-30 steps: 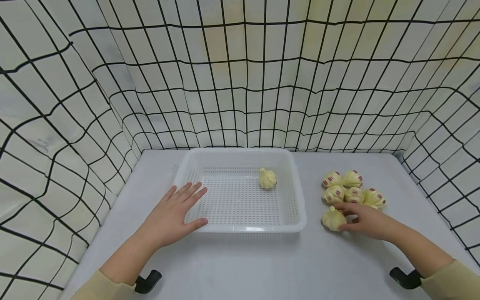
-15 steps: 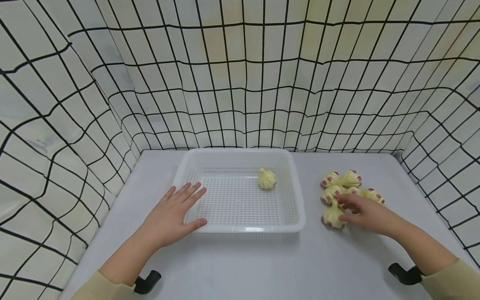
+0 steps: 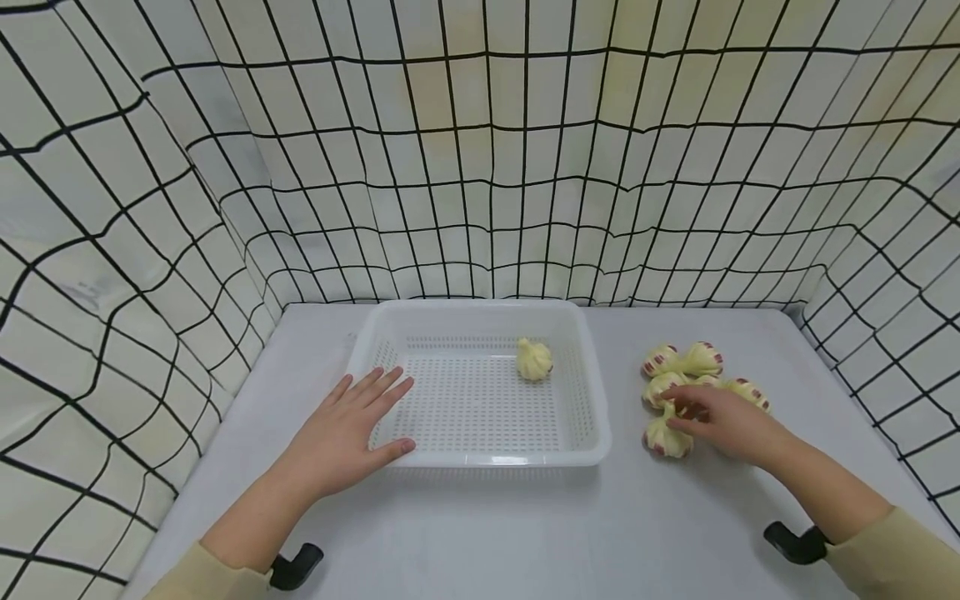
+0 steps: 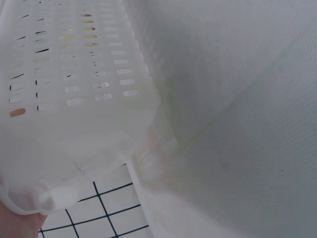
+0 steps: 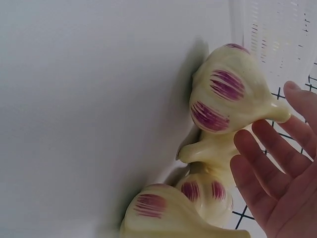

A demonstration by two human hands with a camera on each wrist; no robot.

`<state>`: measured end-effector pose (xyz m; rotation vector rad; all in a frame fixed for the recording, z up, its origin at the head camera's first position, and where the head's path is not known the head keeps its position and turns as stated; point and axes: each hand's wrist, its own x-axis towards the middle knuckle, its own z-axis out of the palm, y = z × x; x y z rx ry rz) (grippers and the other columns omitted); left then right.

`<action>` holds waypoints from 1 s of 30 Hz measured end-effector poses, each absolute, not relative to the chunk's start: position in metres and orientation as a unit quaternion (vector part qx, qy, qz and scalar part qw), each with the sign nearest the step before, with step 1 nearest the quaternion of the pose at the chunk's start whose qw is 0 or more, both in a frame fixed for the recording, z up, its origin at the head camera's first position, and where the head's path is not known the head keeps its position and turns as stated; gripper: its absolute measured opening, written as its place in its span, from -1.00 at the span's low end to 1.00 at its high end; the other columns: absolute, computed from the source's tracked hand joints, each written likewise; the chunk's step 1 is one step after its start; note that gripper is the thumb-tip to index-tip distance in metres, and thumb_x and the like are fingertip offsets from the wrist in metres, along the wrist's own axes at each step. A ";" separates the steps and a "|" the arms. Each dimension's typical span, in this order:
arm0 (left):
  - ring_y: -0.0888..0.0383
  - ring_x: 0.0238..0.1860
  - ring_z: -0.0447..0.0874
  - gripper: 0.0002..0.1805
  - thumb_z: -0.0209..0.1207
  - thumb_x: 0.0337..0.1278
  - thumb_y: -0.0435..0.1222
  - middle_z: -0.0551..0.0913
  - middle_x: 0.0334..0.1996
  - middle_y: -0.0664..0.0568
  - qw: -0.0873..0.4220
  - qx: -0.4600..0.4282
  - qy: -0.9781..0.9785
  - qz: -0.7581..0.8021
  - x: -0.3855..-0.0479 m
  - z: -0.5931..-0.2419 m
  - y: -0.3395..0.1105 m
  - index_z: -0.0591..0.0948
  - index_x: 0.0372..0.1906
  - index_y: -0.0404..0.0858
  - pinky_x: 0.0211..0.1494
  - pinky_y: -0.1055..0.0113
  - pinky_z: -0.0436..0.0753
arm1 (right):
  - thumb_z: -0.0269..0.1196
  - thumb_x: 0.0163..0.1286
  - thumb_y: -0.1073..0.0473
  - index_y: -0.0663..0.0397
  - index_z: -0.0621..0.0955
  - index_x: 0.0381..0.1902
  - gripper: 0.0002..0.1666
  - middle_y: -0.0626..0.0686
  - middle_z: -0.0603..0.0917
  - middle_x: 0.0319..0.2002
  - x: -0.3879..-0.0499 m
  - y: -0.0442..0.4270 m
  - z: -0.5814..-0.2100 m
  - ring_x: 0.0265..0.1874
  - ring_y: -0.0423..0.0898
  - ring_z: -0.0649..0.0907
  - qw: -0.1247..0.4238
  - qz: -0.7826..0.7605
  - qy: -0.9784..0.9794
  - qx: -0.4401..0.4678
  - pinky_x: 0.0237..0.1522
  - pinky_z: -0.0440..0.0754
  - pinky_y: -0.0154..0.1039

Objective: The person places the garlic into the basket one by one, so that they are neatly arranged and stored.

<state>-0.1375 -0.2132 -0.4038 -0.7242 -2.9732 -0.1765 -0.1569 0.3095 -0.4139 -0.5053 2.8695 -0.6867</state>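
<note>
Two bare hands reach in over a flat white table. At the right, the right hand is unclenched, its fingers loosely bent and its thumb parted from them, at the stem of a cream-yellow, garlic-shaped bulb with purple-red streaks; whether skin meets the stem I cannot tell. This near bulb rests on the table, to the right of the basket. Just beyond it lie five similar streaked garlic bulbs in a close cluster, three in a row and two farther back, one partly hidden behind the hand. The left hand is spread, fingers straight, at the near left corner of a white, rectangular plastic basket with a perforated floor, its thumb at the near rim. In the basket, toward the far right, sits one cream-yellow garlic bulb, its stem pointing far and left. Beige sleeves cover the forearms, with a black curved piece by each wrist. Black square-mesh netting over pale sheeting lines the left, right and far sides.
</note>
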 end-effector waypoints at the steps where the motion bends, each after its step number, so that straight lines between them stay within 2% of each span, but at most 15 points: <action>1: -0.06 0.55 0.02 -0.07 0.07 0.18 0.35 0.12 0.55 0.06 0.038 -0.236 -0.969 -0.057 -0.137 -0.404 -0.213 0.22 0.55 -0.02 0.57 -0.11 -0.09 | 0.34 0.36 0.03 0.05 0.62 0.15 -0.55 -0.09 0.67 -0.16 -0.158 0.309 -0.414 -0.16 -0.11 0.64 0.073 -0.225 0.957 -0.167 -0.13 0.69 -0.09; 7: -0.07 0.54 0.03 -0.08 0.12 0.17 0.31 0.13 0.55 0.06 0.038 -0.234 -0.970 -0.058 -0.137 -0.406 -0.213 0.23 0.54 -0.03 0.56 -0.12 -0.09 | 0.33 0.36 0.04 0.03 0.66 0.07 -0.63 -0.18 0.62 -0.31 -0.160 0.305 -0.414 -0.27 -0.20 0.58 0.070 -0.207 0.962 -0.164 -0.23 0.62 -0.17; 11: -0.06 0.54 0.03 -0.07 0.04 0.18 0.37 0.13 0.55 0.06 0.040 -0.236 -0.969 -0.055 -0.138 -0.405 -0.214 0.23 0.54 -0.03 0.57 -0.10 -0.09 | 0.34 0.35 0.06 0.03 0.67 0.03 -0.67 -0.17 0.60 -0.34 -0.160 0.303 -0.412 -0.31 -0.20 0.56 0.069 -0.204 0.963 -0.163 -0.29 0.60 -0.20; 15: -0.05 0.54 0.03 -0.06 0.00 0.18 0.40 0.13 0.55 0.06 0.042 -0.238 -0.969 -0.055 -0.138 -0.405 -0.214 0.23 0.54 -0.03 0.57 -0.10 -0.08 | 0.34 0.34 0.10 0.04 0.67 0.01 -0.70 -0.16 0.59 -0.34 -0.158 0.302 -0.409 -0.32 -0.18 0.54 0.071 -0.201 0.964 -0.161 -0.33 0.57 -0.23; 24: -0.06 0.54 0.03 -0.08 0.15 0.16 0.30 0.14 0.55 0.06 0.041 -0.235 -0.969 -0.060 -0.138 -0.405 -0.213 0.25 0.53 -0.04 0.56 -0.11 -0.08 | 0.31 0.35 0.21 0.10 0.67 0.01 -0.72 -0.12 0.65 -0.25 -0.152 0.302 -0.401 -0.28 -0.16 0.56 0.077 -0.198 0.965 -0.157 -0.31 0.59 -0.23; 30: -0.05 0.55 0.01 -0.05 -0.04 0.18 0.43 0.11 0.55 0.07 0.040 -0.237 -0.969 -0.053 -0.138 -0.405 -0.214 0.23 0.54 -0.02 0.57 -0.10 -0.09 | 0.30 0.36 0.19 0.03 0.68 0.00 -0.74 -0.12 0.67 -0.24 -0.150 0.303 -0.387 -0.26 -0.15 0.60 0.068 -0.183 0.968 -0.160 -0.28 0.61 -0.18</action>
